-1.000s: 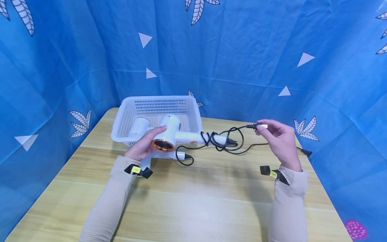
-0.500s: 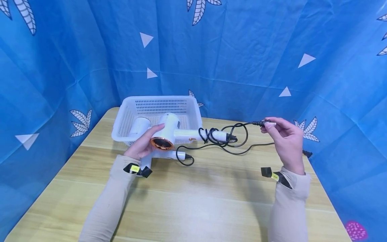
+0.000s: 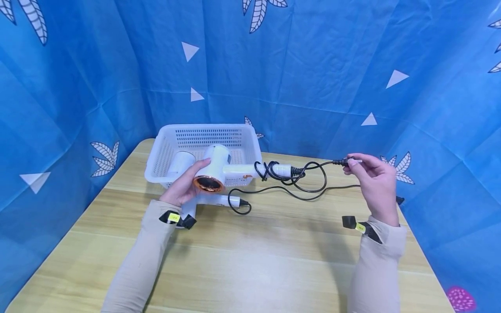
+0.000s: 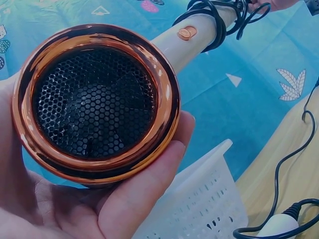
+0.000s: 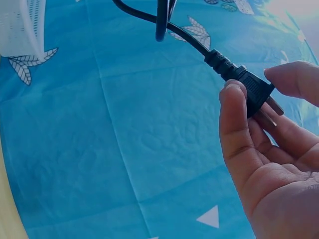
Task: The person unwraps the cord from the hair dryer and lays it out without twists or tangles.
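Note:
My left hand [image 3: 183, 186] grips the head of a white hair dryer [image 3: 215, 163] with a copper-coloured ring [image 4: 172, 107] around its black mesh. The dryer is held up in front of the basket, its handle pointing right. Black cord [image 3: 270, 170] is wound in loops about the handle. My right hand [image 3: 375, 184] pinches the black two-pin plug [image 5: 249, 87] at the cord's end between thumb and fingers. Below the held dryer, a second white hair dryer [image 3: 215, 200] lies on the table, its head partly hidden by my left hand and wrist.
A white perforated basket [image 3: 250, 148] stands at the back left with a white cylindrical thing [image 3: 182, 163] in it. The second dryer's cord [image 3: 309, 199] runs right across the wooden table [image 3: 250, 261] to a black plug [image 3: 399, 200]. Blue curtain [image 3: 313, 65] surrounds the table.
My right hand has moved to the right with the plug, drawing the cord out further. My left hand has raised the dryer slightly, its handle now lifted a little.

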Motion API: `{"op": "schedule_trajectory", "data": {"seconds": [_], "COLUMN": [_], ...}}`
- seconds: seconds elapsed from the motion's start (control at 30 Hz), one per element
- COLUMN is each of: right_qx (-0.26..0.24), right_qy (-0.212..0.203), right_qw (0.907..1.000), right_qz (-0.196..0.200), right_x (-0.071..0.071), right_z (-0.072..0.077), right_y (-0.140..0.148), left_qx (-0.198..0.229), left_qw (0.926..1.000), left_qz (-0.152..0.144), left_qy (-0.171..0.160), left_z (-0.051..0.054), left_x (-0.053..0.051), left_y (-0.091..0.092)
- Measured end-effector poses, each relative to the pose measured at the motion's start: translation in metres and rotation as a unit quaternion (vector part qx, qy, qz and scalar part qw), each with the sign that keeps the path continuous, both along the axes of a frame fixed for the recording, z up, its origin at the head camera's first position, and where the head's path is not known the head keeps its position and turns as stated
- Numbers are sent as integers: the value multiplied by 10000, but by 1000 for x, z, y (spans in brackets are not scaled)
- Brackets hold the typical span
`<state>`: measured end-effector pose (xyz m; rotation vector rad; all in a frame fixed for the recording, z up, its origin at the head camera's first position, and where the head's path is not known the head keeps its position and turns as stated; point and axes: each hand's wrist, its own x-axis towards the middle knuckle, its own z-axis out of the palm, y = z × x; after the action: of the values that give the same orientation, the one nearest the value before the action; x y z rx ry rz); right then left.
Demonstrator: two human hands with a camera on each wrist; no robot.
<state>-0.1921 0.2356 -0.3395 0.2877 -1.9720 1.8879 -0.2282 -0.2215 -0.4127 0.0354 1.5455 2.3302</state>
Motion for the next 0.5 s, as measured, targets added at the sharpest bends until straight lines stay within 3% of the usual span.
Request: {"op": "schedule_trajectory", "data": {"seconds": [0.37, 0.5], "right_qx": [44, -140], "right_qy": [82, 199], "right_qw": [9997, 9997], "right_qz": [207, 29], "right_x": [1, 2], "right_z": [0, 1], "right_y": [9, 12], "left_qx": [-64, -2], "left_qw": [10000, 10000], "left_qz": [2, -28], "left_qy": [-5, -10], "left_z": [1, 0], "left_x": [-1, -2], "left_y": [0, -1]}}
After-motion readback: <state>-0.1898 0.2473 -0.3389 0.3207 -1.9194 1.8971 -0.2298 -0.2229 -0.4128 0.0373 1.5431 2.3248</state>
